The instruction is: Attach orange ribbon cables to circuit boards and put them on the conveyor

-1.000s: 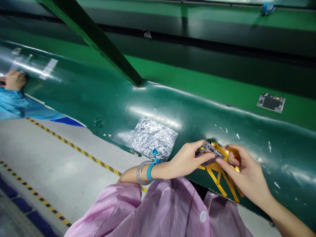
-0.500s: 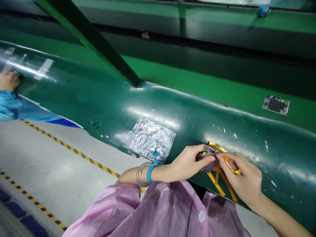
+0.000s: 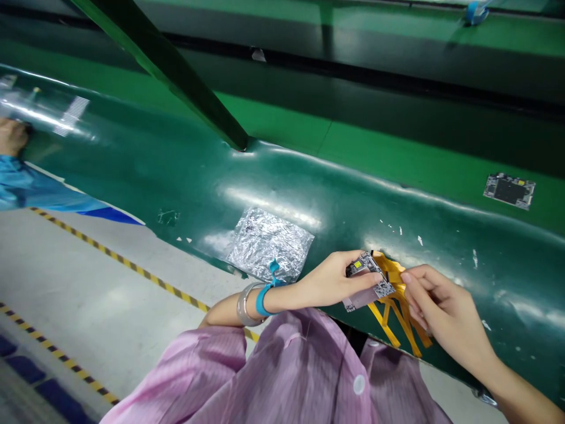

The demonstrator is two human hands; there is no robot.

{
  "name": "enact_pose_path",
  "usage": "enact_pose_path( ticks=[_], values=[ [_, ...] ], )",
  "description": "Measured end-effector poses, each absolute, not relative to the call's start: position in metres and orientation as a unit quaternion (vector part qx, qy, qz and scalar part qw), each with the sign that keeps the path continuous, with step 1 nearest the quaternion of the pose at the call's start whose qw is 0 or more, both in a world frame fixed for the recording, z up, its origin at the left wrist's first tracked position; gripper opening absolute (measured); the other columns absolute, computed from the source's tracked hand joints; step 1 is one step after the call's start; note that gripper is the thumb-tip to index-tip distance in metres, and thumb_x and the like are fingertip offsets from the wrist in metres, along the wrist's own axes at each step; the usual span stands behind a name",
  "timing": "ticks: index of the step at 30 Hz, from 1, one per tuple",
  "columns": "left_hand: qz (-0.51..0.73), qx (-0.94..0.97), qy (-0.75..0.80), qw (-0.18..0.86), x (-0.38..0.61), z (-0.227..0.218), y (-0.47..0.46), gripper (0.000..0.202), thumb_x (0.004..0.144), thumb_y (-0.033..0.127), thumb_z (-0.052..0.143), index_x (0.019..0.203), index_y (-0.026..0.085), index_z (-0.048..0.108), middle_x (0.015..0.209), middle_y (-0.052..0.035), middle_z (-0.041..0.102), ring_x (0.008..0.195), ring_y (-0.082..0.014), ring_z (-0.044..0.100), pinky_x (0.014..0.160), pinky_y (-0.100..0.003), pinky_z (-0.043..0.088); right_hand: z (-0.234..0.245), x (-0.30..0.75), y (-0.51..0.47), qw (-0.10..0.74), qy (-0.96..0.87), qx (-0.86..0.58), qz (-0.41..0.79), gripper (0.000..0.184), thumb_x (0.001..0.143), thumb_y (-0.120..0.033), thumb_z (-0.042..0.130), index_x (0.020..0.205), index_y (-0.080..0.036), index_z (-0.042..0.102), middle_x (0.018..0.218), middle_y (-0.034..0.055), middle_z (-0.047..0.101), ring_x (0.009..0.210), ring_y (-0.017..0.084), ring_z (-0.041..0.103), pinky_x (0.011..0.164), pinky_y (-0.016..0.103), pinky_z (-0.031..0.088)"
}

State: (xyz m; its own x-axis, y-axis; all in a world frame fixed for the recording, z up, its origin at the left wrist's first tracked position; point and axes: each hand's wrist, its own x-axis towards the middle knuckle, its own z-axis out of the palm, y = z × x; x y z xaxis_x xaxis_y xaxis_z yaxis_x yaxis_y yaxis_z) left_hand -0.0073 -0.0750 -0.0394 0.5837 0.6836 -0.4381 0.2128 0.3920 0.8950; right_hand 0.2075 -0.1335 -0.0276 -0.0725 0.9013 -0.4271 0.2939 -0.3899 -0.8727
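My left hand (image 3: 332, 279) pinches a small circuit board (image 3: 369, 281) between thumb and fingers, just above the near edge of the glossy green table cover (image 3: 185, 171). My right hand (image 3: 441, 309) is beside the board on the right, fingers curled and pressed on the yellow-orange tape strips (image 3: 397, 306) stuck to the cover. Its fingertips touch the tape next to the board's right end. A blue wrist strap (image 3: 263, 294) and a metal bangle sit on my left wrist. Pink sleeves of my coat fill the bottom of the view.
A crumpled silver foil bag (image 3: 268, 242) lies left of my hands. A second circuit board (image 3: 509, 190) rests on the bright green belt at the far right. A dark green beam (image 3: 163, 65) slants overhead. Another person's hand (image 3: 11, 135) and blue sleeve show at far left.
My left hand has tilted the board so more of its face shows. My right hand slid back to the right, off the board and onto the tape. The far board drifted right.
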Motion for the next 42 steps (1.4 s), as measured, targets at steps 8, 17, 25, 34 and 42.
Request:
enact_pose_path(
  ticks=[8,17,25,34,42],
  values=[
    [0.158,0.549,0.426,0.702,-0.009,-0.038,-0.076,0.028,0.092,0.043,0.063,0.083,0.016,0.060,0.072,0.0036,0.048,0.066,-0.0099,0.040,0.059,-0.022,0.035,-0.036,0.218,-0.136,0.231,-0.601,-0.606,0.466,0.027,0.103,-0.043,0.051,0.092,-0.023,0.063,0.055,-0.0059,0.049,0.044,0.011,0.043,0.042,0.023,0.035],
    [0.134,0.564,0.420,0.698,-0.010,-0.039,-0.077,0.027,0.091,0.042,0.063,0.088,0.015,0.065,0.076,0.0030,0.055,0.069,-0.0100,0.045,0.063,-0.023,0.037,-0.025,0.225,-0.122,0.148,-0.693,-0.546,0.447,0.022,0.106,-0.036,0.047,0.100,-0.025,0.065,0.068,-0.0051,0.066,0.049,0.010,0.056,0.048,0.023,0.038],
    [0.163,0.502,0.420,0.738,-0.004,-0.041,-0.076,0.027,0.086,0.039,0.070,0.081,0.014,0.064,0.071,0.0040,0.051,0.064,-0.0081,0.042,0.058,-0.021,0.035,-0.029,0.224,-0.122,0.172,-0.716,-0.539,0.409,0.018,0.106,-0.032,0.047,0.099,-0.026,0.062,0.069,-0.0070,0.068,0.048,0.010,0.057,0.050,0.022,0.041],
    [0.175,0.496,0.435,0.731,0.003,-0.055,-0.075,0.038,0.081,0.045,0.073,0.065,0.016,0.054,0.063,0.0066,0.042,0.058,-0.0074,0.035,0.054,-0.022,0.029,-0.031,0.225,-0.127,0.163,-0.699,-0.547,0.430,0.022,0.105,-0.038,0.048,0.097,-0.026,0.065,0.063,-0.0067,0.063,0.046,0.011,0.053,0.047,0.023,0.041],
    [0.156,0.492,0.442,0.734,0.001,-0.054,-0.073,0.046,0.094,0.056,0.053,0.072,0.016,0.057,0.066,0.0044,0.045,0.060,-0.0095,0.039,0.058,-0.024,0.033,-0.033,0.229,-0.114,0.241,-0.629,-0.593,0.441,0.036,0.104,-0.047,0.044,0.118,-0.029,0.072,0.128,0.0061,0.070,0.121,0.025,0.064,0.105,0.041,0.047]
  ],
)
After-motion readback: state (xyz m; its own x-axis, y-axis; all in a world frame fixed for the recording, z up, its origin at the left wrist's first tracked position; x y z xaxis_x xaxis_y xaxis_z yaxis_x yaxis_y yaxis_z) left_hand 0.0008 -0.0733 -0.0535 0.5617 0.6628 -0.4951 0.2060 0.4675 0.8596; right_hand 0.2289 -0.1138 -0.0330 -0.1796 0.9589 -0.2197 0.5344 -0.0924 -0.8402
